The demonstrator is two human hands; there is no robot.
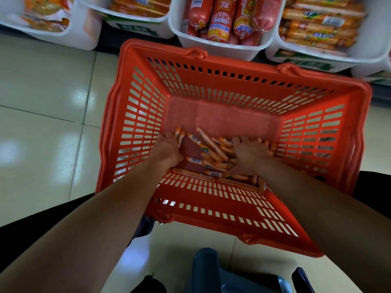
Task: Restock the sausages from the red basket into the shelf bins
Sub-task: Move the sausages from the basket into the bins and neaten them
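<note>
Two bare forearms [84, 218] reach down from the camera over glossy cream floor tiles [42, 123]. The red basket [232, 85] sits on them, just before white shelf bins [220, 49] stocked with packaged goods. Thin orange sausages [211, 149] lie loose on its bottom. The left hand [167, 149] grasps a few; the right hand [250, 154] rests on the pile, its grip unclear.

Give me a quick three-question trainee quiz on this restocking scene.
1. True or false: both the left hand and right hand are inside the red basket.
2. The white bin just beyond the basket holds: A thick red sausages, B bottles, C bread.
3. Fill in: the thin sausages in the basket are ____ in colour.
Key: 1 true; 2 A; 3 orange.
</note>
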